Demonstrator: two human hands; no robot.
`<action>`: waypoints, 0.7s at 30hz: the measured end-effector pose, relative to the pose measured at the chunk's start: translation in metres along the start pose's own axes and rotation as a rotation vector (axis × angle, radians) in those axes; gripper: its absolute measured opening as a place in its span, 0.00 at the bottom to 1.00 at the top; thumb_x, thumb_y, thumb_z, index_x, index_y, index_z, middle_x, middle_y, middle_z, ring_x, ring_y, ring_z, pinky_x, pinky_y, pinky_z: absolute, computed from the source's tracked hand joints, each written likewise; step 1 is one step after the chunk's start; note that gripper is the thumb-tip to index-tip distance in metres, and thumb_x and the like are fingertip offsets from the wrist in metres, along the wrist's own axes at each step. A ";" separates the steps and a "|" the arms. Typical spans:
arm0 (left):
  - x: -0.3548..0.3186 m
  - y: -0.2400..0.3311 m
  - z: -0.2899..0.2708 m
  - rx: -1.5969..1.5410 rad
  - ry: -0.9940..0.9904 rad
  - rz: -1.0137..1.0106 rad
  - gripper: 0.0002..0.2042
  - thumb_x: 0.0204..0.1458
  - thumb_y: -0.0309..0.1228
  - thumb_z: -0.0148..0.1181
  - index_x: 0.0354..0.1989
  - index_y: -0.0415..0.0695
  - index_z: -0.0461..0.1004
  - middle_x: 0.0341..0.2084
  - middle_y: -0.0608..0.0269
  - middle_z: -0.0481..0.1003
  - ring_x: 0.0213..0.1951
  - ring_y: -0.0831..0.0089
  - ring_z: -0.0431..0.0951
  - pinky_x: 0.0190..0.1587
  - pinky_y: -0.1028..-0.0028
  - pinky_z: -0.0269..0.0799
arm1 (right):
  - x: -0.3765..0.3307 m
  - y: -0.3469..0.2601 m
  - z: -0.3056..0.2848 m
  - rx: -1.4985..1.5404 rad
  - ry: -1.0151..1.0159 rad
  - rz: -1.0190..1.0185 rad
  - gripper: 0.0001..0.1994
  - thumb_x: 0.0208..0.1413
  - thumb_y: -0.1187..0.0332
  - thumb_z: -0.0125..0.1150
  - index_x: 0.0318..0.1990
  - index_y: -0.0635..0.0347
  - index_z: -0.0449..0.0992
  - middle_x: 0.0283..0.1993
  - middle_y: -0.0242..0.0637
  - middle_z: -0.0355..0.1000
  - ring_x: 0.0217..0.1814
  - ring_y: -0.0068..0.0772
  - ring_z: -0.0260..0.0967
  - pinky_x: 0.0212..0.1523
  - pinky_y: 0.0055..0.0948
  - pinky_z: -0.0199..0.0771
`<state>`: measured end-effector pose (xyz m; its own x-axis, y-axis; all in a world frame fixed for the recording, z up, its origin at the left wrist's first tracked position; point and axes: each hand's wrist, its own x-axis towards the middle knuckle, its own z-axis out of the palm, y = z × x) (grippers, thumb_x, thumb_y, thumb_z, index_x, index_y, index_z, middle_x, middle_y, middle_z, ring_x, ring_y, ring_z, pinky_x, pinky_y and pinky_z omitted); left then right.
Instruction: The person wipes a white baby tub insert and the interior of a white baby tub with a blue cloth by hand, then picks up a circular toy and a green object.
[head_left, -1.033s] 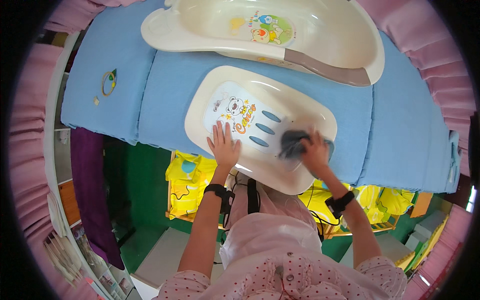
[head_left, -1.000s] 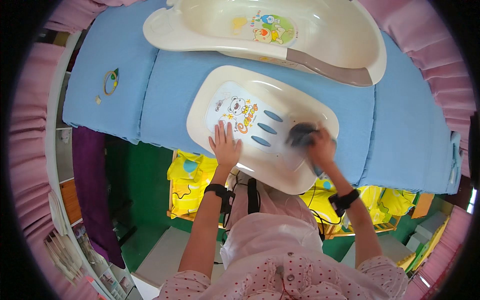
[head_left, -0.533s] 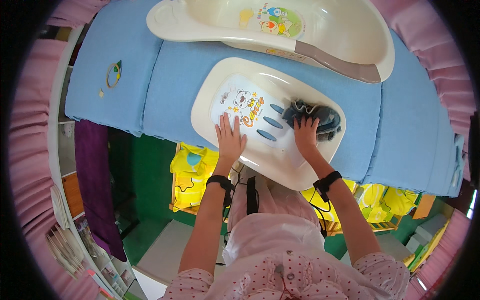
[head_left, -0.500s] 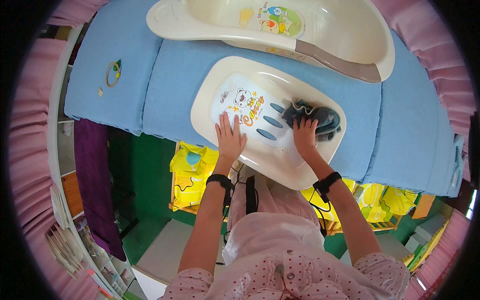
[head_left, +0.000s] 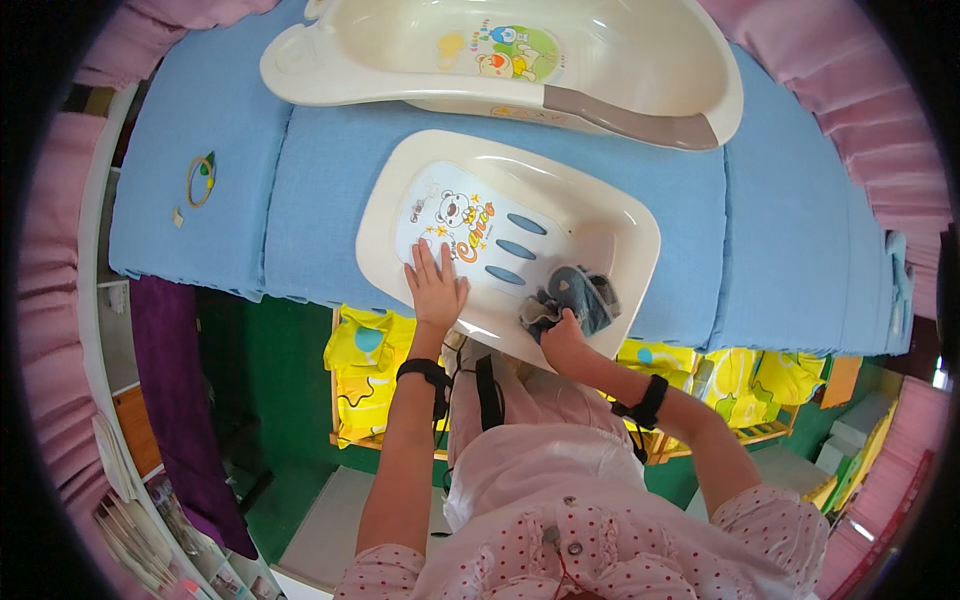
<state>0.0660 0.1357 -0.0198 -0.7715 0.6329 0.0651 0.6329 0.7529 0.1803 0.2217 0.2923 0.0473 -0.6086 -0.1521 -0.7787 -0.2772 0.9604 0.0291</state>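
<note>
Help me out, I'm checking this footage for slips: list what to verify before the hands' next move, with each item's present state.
1. Left hand rests on the small basin, fingers spread: ok.
2. Right hand has hold of the dark blue cloth: ok.
3. Cloth lies within the basin: ok, at its near right part.
4. Cloth spread flat: not ok, it is bunched.
5. Large tub apart from both hands: ok.
6. Cloth damp or dry: cannot tell.

Bright, even light streaks white glare on the cream basin left of the grip of the right hand. Farther left, shadow darkens the green floor and fisheye distortion bends the pink curtain. The gripped denim-blue cloth looks fairly sharp.
</note>
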 end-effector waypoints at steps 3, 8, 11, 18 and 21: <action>-0.001 -0.002 0.001 -0.013 0.029 0.000 0.33 0.41 0.41 0.51 0.57 0.42 0.50 0.56 0.38 0.43 0.59 0.46 0.43 0.54 0.48 0.43 | -0.031 0.017 -0.003 0.097 -0.011 -0.033 0.07 0.40 0.66 0.51 0.25 0.49 0.76 0.26 0.30 0.72 0.34 0.34 0.68 0.40 0.39 0.54; -0.004 -0.004 0.004 -0.056 0.048 0.011 0.33 0.42 0.40 0.52 0.57 0.43 0.49 0.57 0.38 0.42 0.59 0.46 0.42 0.55 0.48 0.42 | -0.057 0.118 -0.003 0.001 0.006 0.310 0.10 0.42 0.65 0.49 0.30 0.50 0.77 0.29 0.29 0.73 0.35 0.37 0.69 0.35 0.44 0.58; -0.003 -0.002 0.002 -0.048 0.054 0.033 0.33 0.43 0.42 0.52 0.57 0.43 0.49 0.57 0.39 0.41 0.59 0.46 0.41 0.55 0.49 0.42 | -0.057 0.178 -0.010 0.219 0.385 0.615 0.09 0.42 0.68 0.48 0.29 0.49 0.76 0.27 0.29 0.73 0.32 0.36 0.70 0.35 0.44 0.58; 0.006 0.010 0.000 -0.054 -0.019 0.033 0.34 0.43 0.43 0.53 0.58 0.43 0.48 0.57 0.39 0.40 0.59 0.45 0.40 0.55 0.48 0.41 | 0.028 0.150 0.027 0.187 0.659 0.510 0.13 0.46 0.68 0.45 0.40 0.48 0.72 0.55 0.36 0.57 0.60 0.39 0.48 0.53 0.57 0.42; -0.001 0.002 -0.004 -0.026 -0.088 0.026 0.35 0.43 0.44 0.53 0.58 0.43 0.48 0.57 0.39 0.40 0.59 0.45 0.39 0.55 0.49 0.42 | 0.038 0.122 0.025 0.092 0.658 0.556 0.12 0.45 0.67 0.46 0.38 0.49 0.73 0.53 0.36 0.59 0.59 0.40 0.48 0.53 0.57 0.42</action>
<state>0.0674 0.1358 -0.0161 -0.7454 0.6664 -0.0158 0.6499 0.7319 0.2050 0.1836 0.4094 0.0056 -0.9522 0.2686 -0.1453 0.2326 0.9462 0.2248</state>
